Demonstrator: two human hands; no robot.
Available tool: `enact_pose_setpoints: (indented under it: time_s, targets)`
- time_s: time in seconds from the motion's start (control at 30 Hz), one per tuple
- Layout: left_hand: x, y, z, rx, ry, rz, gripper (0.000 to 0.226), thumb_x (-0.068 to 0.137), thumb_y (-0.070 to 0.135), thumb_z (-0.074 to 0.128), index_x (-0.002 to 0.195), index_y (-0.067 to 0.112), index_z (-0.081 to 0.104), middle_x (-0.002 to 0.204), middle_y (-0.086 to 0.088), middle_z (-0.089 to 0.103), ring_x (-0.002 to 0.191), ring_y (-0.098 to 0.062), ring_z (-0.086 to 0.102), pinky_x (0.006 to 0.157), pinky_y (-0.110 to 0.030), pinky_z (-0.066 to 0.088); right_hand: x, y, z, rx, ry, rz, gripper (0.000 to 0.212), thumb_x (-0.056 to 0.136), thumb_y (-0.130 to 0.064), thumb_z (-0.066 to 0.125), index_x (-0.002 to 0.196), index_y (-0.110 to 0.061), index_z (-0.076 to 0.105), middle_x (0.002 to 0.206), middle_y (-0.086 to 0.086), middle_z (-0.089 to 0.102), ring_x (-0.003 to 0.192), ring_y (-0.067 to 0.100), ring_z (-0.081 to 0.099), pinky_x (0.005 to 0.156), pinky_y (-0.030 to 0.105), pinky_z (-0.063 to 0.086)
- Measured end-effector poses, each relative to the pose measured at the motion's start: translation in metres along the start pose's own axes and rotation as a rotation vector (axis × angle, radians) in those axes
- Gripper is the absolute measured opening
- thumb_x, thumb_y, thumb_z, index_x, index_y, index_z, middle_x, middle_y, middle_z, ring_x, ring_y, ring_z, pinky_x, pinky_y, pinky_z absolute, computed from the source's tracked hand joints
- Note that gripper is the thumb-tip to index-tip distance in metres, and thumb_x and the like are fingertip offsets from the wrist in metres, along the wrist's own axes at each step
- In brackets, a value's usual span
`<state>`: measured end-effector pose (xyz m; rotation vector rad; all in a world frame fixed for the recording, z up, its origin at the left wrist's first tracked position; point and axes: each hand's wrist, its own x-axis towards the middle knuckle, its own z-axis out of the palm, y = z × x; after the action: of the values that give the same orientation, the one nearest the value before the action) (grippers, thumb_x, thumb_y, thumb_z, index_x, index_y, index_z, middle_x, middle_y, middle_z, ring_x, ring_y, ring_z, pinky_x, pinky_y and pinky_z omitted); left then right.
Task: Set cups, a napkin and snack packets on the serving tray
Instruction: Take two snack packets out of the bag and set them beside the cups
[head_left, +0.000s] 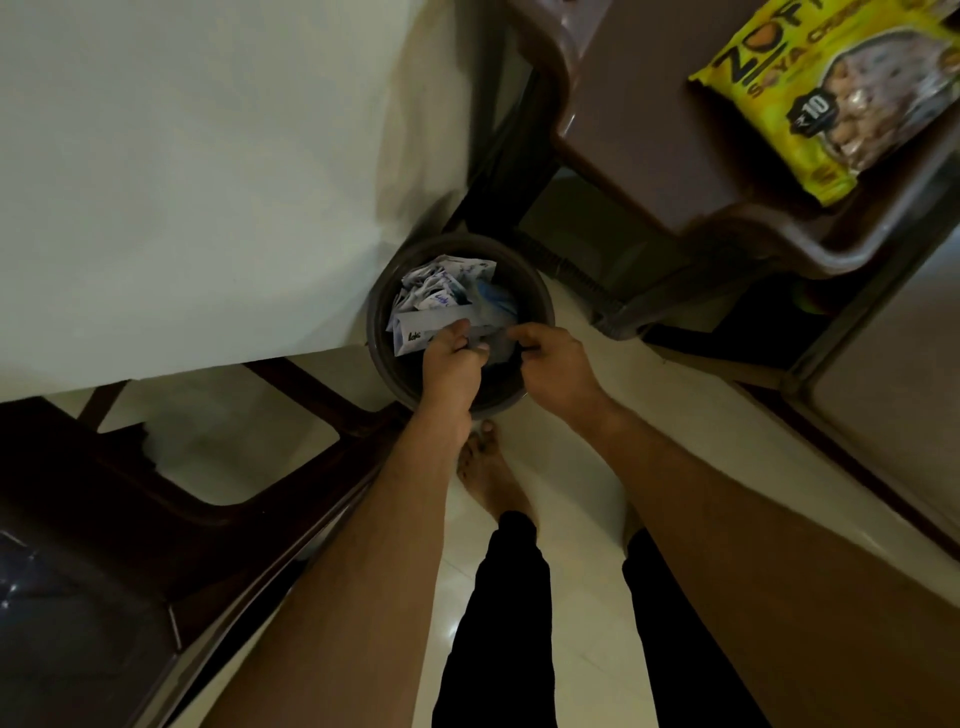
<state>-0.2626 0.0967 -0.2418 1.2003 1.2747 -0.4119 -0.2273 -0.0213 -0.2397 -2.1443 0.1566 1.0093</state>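
I look straight down at a round dark bin (384, 291) on the floor, filled with several white and blue wrappers (441, 291). Both my hands reach into it. My left hand (451, 364) is closed on a white wrapper at the bin's near side. My right hand (556, 369) pinches the same crumpled, partly clear wrapper from the right. A yellow soya snack packet (826, 98) lies on a brown plastic stool (639, 130) at the upper right. No tray, cup or napkin is in view.
A white-covered table edge (182, 182) fills the upper left. A dark plastic chair (130, 545) stands at the lower left. My bare foot (488, 473) stands on the pale tiled floor just below the bin. A pale cabinet side (893, 395) is at right.
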Motion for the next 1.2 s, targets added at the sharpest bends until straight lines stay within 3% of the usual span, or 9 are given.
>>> enact_pose_setpoints:
  time_s: [0.13,0.37,0.53,0.6,0.67,0.83,1.0,1.2]
  targets:
    - [-0.018,0.016,0.002,0.107,-0.013,0.117,0.047,0.104,-0.002,0.054,0.150,0.008,0.051,0.147,-0.012,0.055,0.140,-0.031,0.052,0.111,-0.035,0.046,-0.010,-0.015,-0.017,-0.081,-0.039,-0.075,0.053,0.087,0.014,0.052,0.135,-0.005,0.064,0.139,0.020,0.059,0.128,0.036,0.058,0.110,0.038,0.048]
    - [-0.073,0.066,-0.009,0.533,0.025,0.618,0.046,0.102,0.004,0.059,0.147,0.012,0.055,0.150,-0.011,0.051,0.137,-0.029,0.055,0.117,-0.042,0.047,-0.047,-0.064,-0.067,-0.368,0.066,-0.433,0.055,0.098,-0.008,0.061,0.151,-0.009,0.048,0.148,0.014,0.049,0.137,0.031,0.046,0.115,0.037,0.041]
    - [-0.119,0.107,-0.010,0.679,0.144,0.936,0.051,0.103,0.010,0.059,0.152,0.015,0.049,0.149,-0.003,0.043,0.131,-0.005,0.047,0.103,-0.002,0.040,-0.078,-0.099,-0.111,-0.601,0.270,-0.612,0.062,0.098,-0.025,0.067,0.154,-0.012,0.042,0.150,0.016,0.046,0.138,0.032,0.045,0.094,0.037,0.058]
    - [-0.133,0.124,-0.002,0.697,0.165,1.008,0.049,0.103,0.008,0.058,0.151,0.013,0.050,0.149,-0.004,0.043,0.132,-0.004,0.044,0.097,0.008,0.033,-0.085,-0.106,-0.130,-0.627,0.371,-0.659,0.062,0.098,-0.028,0.067,0.152,-0.009,0.045,0.146,0.019,0.049,0.134,0.035,0.049,0.089,0.038,0.059]
    - [-0.144,0.138,0.009,0.717,0.180,1.059,0.048,0.103,0.007,0.059,0.150,0.013,0.049,0.149,-0.006,0.043,0.137,-0.011,0.046,0.097,0.010,0.030,-0.089,-0.110,-0.151,-0.646,0.461,-0.676,0.059,0.100,-0.029,0.064,0.151,-0.007,0.045,0.146,0.021,0.049,0.135,0.038,0.047,0.093,0.041,0.056]
    - [-0.162,0.161,0.045,0.794,0.169,1.129,0.049,0.104,0.009,0.059,0.152,0.012,0.048,0.151,-0.006,0.043,0.139,-0.013,0.047,0.099,0.004,0.033,-0.083,-0.108,-0.202,-0.603,0.587,-0.624,0.057,0.102,-0.028,0.061,0.152,-0.006,0.044,0.146,0.023,0.048,0.136,0.039,0.045,0.104,0.047,0.049]
    - [-0.165,0.172,0.092,0.830,0.130,1.165,0.049,0.103,0.009,0.059,0.151,0.007,0.049,0.146,-0.010,0.047,0.137,-0.022,0.050,0.108,-0.022,0.044,-0.063,-0.095,-0.247,-0.597,0.603,-0.485,0.058,0.103,-0.030,0.060,0.154,-0.009,0.042,0.152,0.023,0.044,0.141,0.041,0.040,0.114,0.050,0.039]
    - [-0.158,0.180,0.151,0.822,0.082,0.875,0.043,0.105,0.021,0.058,0.147,0.012,0.051,0.131,-0.009,0.062,0.125,-0.026,0.058,0.093,-0.028,0.039,-0.036,-0.079,-0.287,-0.687,0.565,-0.345,0.058,0.104,-0.032,0.056,0.155,-0.009,0.038,0.153,0.024,0.041,0.142,0.040,0.039,0.119,0.049,0.036]
